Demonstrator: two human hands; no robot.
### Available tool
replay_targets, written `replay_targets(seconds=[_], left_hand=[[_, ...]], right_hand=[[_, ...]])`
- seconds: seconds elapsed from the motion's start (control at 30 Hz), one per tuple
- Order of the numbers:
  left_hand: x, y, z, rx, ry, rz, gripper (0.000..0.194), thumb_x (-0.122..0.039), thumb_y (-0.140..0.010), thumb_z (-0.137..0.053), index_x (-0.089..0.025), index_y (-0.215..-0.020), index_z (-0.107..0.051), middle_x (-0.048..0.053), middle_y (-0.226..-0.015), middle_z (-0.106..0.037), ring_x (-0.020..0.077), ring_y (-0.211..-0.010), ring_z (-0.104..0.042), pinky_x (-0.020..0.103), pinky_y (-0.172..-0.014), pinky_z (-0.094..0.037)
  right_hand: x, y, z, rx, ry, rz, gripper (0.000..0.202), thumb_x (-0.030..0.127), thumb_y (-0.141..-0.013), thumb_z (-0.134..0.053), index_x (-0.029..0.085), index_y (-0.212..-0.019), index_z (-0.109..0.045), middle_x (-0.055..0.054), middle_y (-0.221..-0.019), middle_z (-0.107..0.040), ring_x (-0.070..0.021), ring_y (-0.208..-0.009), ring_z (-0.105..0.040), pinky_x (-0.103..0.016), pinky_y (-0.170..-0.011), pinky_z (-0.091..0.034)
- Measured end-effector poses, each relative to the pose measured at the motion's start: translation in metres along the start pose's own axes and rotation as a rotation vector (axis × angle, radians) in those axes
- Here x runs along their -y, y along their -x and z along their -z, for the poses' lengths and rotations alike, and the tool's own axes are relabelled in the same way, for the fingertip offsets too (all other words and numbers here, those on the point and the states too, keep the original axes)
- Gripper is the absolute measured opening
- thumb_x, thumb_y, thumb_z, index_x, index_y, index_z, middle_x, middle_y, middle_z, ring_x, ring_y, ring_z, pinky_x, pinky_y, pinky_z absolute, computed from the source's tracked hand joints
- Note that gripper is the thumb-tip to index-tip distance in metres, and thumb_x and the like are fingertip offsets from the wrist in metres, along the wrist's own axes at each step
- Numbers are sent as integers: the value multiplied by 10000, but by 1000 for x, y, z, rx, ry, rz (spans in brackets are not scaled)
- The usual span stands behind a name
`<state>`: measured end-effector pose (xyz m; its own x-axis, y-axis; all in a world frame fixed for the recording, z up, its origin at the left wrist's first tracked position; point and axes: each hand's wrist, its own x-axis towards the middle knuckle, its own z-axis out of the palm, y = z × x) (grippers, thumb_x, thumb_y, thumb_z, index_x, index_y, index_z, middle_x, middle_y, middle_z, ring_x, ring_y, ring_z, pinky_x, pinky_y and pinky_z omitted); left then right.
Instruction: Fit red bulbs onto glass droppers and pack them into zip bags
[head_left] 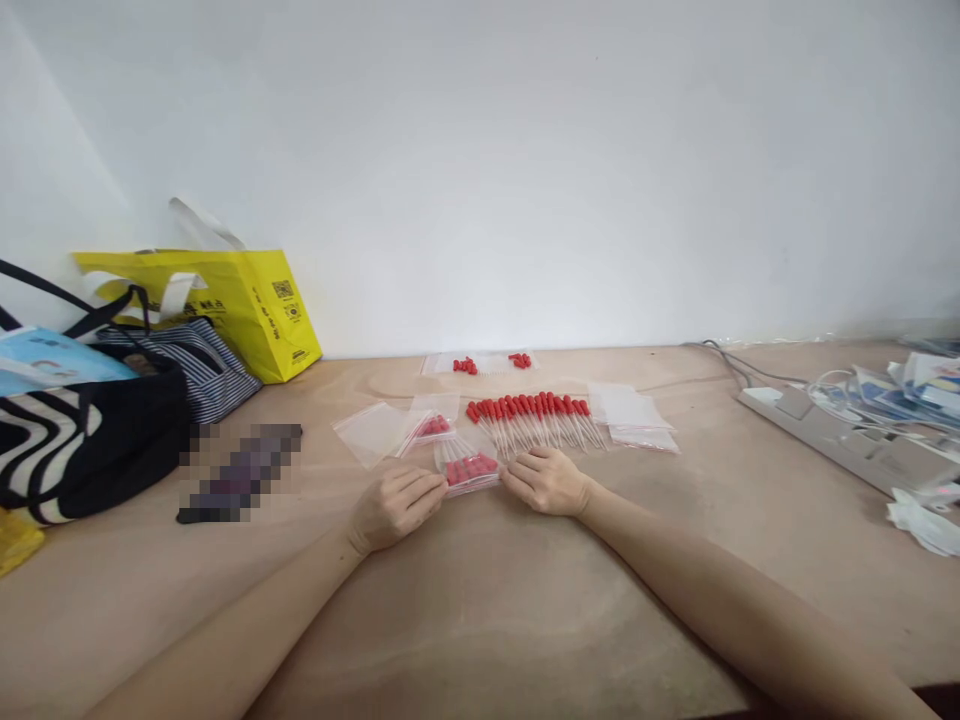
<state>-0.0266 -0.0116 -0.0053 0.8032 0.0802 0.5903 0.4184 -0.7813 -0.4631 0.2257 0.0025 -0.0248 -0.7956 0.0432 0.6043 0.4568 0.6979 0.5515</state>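
A clear zip bag (471, 470) of red-capped droppers lies flat on the table between my hands. Its near edge is pinched at the left corner by my left hand (401, 505) and at the right corner by my right hand (546, 482); the fingers of both are closed. Just beyond, a row of loose red-capped droppers (534, 420) is fanned out with the clear tips toward me. Another bag with red caps (433, 427) sits behind my left hand, beside an unfilled zip bag (369, 435). My fingertips partly hide the held bag's corners.
More bagged red-capped pieces (465, 366) lie near the wall. A stack of clear bags (637, 420) is right of the droppers. A yellow bag (277, 310), a black bag (150, 440) and a blurred dark object (244, 475) stand left; a power strip (832, 445) lies right.
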Motion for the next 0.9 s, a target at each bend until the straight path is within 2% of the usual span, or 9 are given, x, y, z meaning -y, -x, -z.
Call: replay_targets(seconds=[0.2,0.4,0.53,0.73,0.9], left_hand=[[1,-6,2,-63,7,-28,132,-96,-791,-478,-170,-815,-585,17,-728,-669,124,-630,-612,264,-604,-516],[-6,-17,-7,-30,-6,19,124,-118,-792,-505,-169,-872,-584,29,-830,-670,154,-786,-609,347,-772,-492],[-12,-25,-18,-69,-28,-8,102,-90,-785,-519,-150,-831,-587,28,-803,-673,153,-769,-607,376,-783,-481],[-16,-34,-23,-151,-45,-60,117,-55,-791,-497,-128,-757,-581,32,-739,-663,143,-730,-605,354,-730,-499],[-14,-31,-19,-129,-85,-75,133,-60,-807,-475,-130,-753,-574,26,-720,-655,139,-720,-602,376,-762,-492]], right_hand=[[1,-2,1,-47,42,-18,182,126,-834,-408,140,-739,-563,-8,-615,-553,-93,-564,-441,-265,-526,-258],[7,-9,1,-93,59,-59,180,133,-843,-403,147,-777,-570,-18,-657,-575,-105,-656,-470,-268,-552,-278],[10,-15,0,-120,55,-38,179,124,-835,-407,140,-762,-569,-17,-653,-573,-104,-624,-456,-270,-537,-282],[11,-16,-2,-101,32,14,199,127,-825,-431,150,-658,-538,-6,-622,-552,-100,-586,-433,-271,-536,-288],[11,-17,-2,-86,27,33,211,120,-836,-418,155,-661,-529,-7,-636,-563,-97,-602,-441,-266,-566,-307]])
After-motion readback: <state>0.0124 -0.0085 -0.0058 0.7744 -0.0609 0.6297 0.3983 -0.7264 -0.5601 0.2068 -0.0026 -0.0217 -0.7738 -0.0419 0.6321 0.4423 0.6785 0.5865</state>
